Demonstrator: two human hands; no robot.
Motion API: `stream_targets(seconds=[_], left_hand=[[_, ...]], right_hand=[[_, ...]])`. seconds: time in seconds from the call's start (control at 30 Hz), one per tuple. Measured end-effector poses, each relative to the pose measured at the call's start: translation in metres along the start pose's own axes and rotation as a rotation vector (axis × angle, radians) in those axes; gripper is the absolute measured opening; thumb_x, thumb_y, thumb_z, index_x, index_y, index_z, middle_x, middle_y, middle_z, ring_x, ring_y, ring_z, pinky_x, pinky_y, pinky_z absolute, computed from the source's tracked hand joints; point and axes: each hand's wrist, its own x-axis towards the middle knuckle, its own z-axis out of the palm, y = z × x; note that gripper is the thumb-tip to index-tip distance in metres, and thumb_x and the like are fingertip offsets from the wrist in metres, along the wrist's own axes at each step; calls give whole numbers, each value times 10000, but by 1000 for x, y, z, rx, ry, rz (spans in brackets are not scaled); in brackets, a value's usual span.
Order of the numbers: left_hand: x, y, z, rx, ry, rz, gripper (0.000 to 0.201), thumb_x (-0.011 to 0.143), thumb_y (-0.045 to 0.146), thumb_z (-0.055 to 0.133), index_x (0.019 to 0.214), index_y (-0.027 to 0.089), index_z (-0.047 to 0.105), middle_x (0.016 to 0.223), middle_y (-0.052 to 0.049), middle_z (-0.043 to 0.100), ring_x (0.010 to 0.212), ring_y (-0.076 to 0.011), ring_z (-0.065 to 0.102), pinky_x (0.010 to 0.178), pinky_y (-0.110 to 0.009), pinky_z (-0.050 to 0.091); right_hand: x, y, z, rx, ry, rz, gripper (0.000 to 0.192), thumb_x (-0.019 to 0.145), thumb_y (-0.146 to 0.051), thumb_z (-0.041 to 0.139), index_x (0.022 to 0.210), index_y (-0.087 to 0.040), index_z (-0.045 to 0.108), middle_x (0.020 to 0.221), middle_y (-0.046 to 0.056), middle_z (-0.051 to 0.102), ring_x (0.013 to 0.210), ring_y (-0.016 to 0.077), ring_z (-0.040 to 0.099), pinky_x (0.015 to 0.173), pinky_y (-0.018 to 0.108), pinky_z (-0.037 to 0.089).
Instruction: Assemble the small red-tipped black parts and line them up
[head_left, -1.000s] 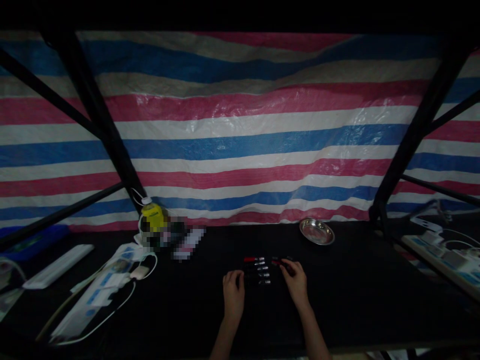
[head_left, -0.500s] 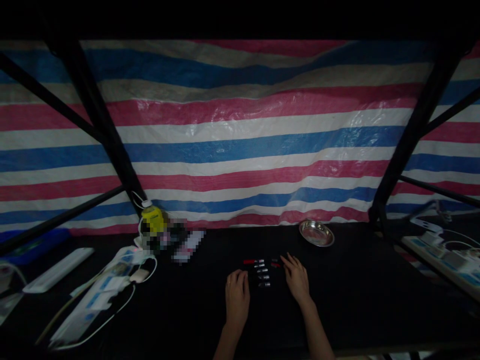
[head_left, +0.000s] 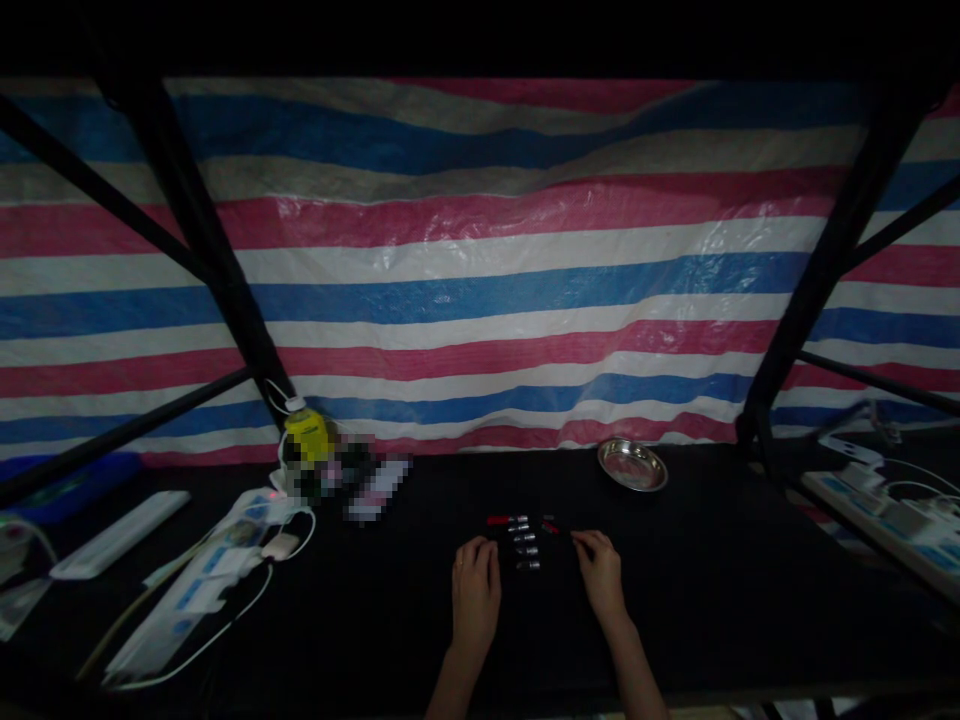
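Several small tubes (head_left: 523,538) with shiny silver ends lie side by side in a short row on the black tabletop (head_left: 360,610). The farthest tube (head_left: 498,520) has a red body; the others' bodies are lost against the dark surface. My left hand (head_left: 475,590) rests just left of the row, fingers bent and together; whatever they hold, if anything, is hidden. To the right of the row, my right hand (head_left: 600,575) is pinched at thumb and fingertips on the dark end of a small red-and-black piece (head_left: 551,529). Another small dark piece (head_left: 548,517) lies just beyond it.
A round metal dish (head_left: 632,466) stands at the back right. On the left are a power strip (head_left: 199,590) with cables, a white bar (head_left: 124,535) and a yellow bottle (head_left: 309,436). Another power strip (head_left: 885,525) lies far right. Black frame posts and a striped sheet (head_left: 517,300) stand behind.
My right hand has drawn back slightly, and its spread fingers have closed into a pinch. The red-and-black piece now lies at a slant. My left hand stays almost still.
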Motion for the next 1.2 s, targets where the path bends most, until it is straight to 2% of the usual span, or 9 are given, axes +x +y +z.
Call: stream_targets(seconds=[0.1, 0.2, 0.27, 0.37, 0.5, 0.63, 0.73, 0.9, 1.2], left_hand=[[-5, 1, 1, 12, 27, 49, 225, 833, 269, 474, 939, 231, 668, 1004, -90, 618, 982, -257, 540, 881, -442, 424], [-16, 4, 7, 76, 24, 174, 258, 862, 234, 425, 988, 223, 649, 1013, -81, 622, 986, -241, 548, 870, -438, 443], [-26, 10, 12, 120, -44, 269, 284, 879, 195, 385, 1023, 213, 629, 1019, -76, 622, 970, -220, 559, 855, -419, 465], [-42, 21, 22, 151, -232, 362, 282, 878, 160, 385, 1015, 221, 624, 1001, -58, 629, 942, -188, 579, 857, -374, 489], [-51, 34, 32, 146, -423, 334, 285, 827, 134, 460, 1058, 204, 611, 1071, -68, 623, 1035, -216, 567, 934, -402, 467], [-48, 42, 40, 29, -503, 247, 465, 756, 45, 451, 1179, 205, 557, 1153, -76, 599, 1117, -218, 528, 995, -411, 423], [-44, 44, 45, -98, -491, 169, 560, 718, 0, 418, 1221, 217, 533, 1197, -68, 586, 1145, -199, 511, 1013, -392, 408], [-38, 44, 51, -249, -388, 27, 417, 776, 83, 442, 1136, 220, 600, 1149, -66, 622, 1082, -191, 562, 982, -389, 436], [-37, 42, 50, -318, -317, -32, 391, 747, 82, 475, 1089, 209, 615, 1130, -82, 624, 1047, -192, 585, 947, -377, 459]], right_hand=[[-10, 0, 0, 1, 16, 12, 256, 777, -257, 478, 840, -181, 714, 841, 103, 663, 819, 238, 613, 776, 373, 495], [-22, 0, 3, 8, 35, 12, 282, 772, -279, 468, 840, -162, 716, 827, 111, 663, 810, 238, 619, 777, 374, 495], [-29, -1, 6, 33, 47, 21, 293, 770, -293, 466, 832, -155, 717, 822, 114, 666, 802, 235, 624, 770, 370, 498], [-37, -6, 9, 87, 87, 58, 299, 766, -331, 480, 811, -154, 717, 816, 116, 672, 784, 233, 633, 748, 363, 504], [-42, -13, 13, 191, 154, 134, 303, 745, -395, 532, 797, -159, 715, 825, 113, 686, 794, 239, 643, 755, 361, 504], [-46, -19, 18, 333, 163, 243, 311, 703, -413, 590, 814, -149, 713, 865, 114, 703, 837, 250, 649, 795, 368, 496], [-50, -26, 23, 428, 162, 338, 341, 664, -425, 624, 832, -143, 713, 895, 117, 709, 866, 261, 651, 819, 376, 492], [-51, -40, 26, 552, 188, 472, 401, 598, -458, 669, 825, -131, 716, 892, 116, 716, 874, 272, 654, 820, 370, 498], [-50, -57, 26, 617, 144, 509, 405, 566, -440, 688, 820, -127, 717, 887, 117, 717, 864, 273, 654, 782, 348, 512]])
